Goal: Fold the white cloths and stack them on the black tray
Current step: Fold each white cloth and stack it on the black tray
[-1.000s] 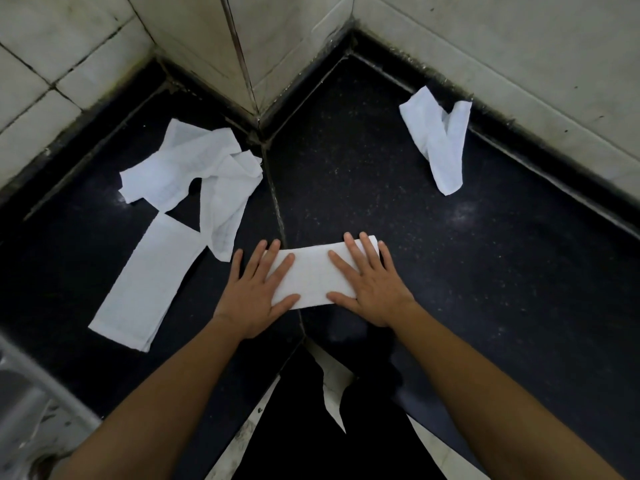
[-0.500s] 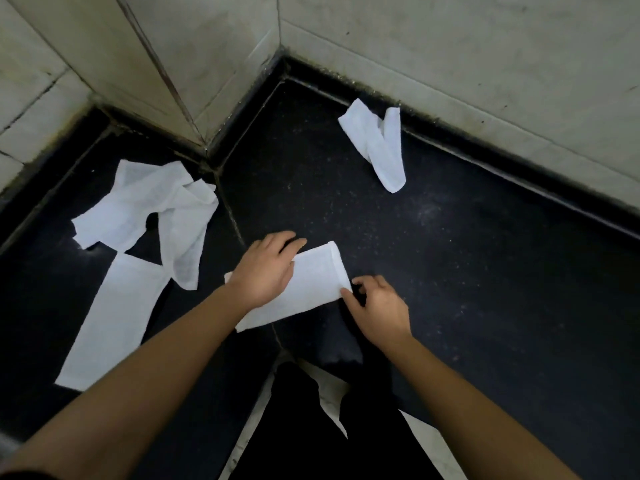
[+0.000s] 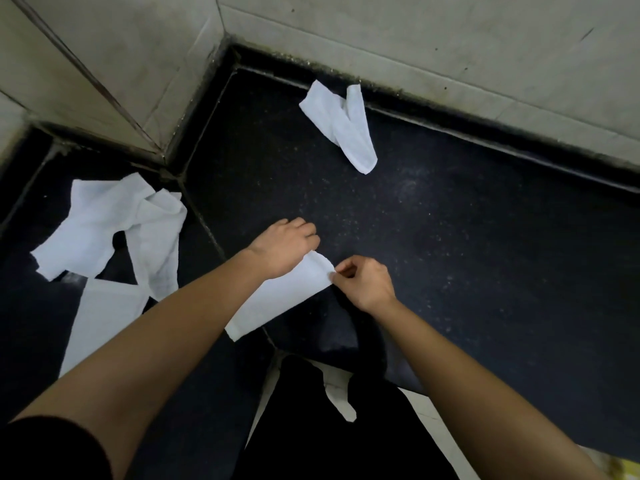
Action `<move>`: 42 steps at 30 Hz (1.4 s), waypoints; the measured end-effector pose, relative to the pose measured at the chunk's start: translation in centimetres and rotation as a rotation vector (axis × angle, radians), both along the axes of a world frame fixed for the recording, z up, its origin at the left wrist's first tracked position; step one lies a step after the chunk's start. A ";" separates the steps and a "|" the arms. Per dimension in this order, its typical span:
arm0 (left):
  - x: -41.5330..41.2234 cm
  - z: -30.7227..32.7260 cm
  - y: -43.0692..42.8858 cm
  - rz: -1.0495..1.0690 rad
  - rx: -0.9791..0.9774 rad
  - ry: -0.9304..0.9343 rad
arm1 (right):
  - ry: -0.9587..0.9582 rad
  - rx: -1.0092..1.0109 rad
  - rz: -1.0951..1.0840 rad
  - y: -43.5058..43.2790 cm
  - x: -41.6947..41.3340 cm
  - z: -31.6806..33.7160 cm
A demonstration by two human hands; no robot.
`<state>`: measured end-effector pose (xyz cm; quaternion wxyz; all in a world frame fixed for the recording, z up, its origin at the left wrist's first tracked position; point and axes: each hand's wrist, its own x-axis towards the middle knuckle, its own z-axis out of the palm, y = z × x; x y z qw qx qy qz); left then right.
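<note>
The folded cloth lies on the black surface between both hands. The right hand pinches its far corner with closed fingers. The left hand grips the same end from above. Left of the grip lies a crumpled pile on a flat strip. Far beyond, another cloth near the wall.

A wide stretch of dark surface is lying open to the right of the right hand, running bare to the tiled wall. Farther back, a crumpled cloth is sitting just beside the wall's foot. On the left, a heap of loose cloths is crowding the corner, and the left forearm is crossing over the folded cloth, closing off the near side.
</note>
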<state>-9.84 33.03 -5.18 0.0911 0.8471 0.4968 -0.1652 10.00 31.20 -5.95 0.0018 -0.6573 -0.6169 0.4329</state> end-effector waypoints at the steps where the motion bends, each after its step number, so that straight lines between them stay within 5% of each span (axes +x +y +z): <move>1: -0.2 0.3 0.0 0.050 -0.014 -0.037 | 0.031 0.005 -0.002 0.5 0.1 0.3; 7: -1.7 3.1 0.7 0.496 -0.065 -0.367 | 0.135 0.080 0.036 4.5 0.0 2.4; 14: -4.8 6.7 2.3 0.677 0.089 -0.649 | 0.115 0.417 0.292 9.4 -2.3 6.8; 27: -8.2 1.1 -5.1 0.462 0.292 -0.592 | -0.024 0.568 0.727 3.3 -3.4 2.7; 42: -8.9 -2.9 -10.1 0.245 0.294 -0.467 | 0.018 0.628 0.838 -1.6 -2.9 -1.4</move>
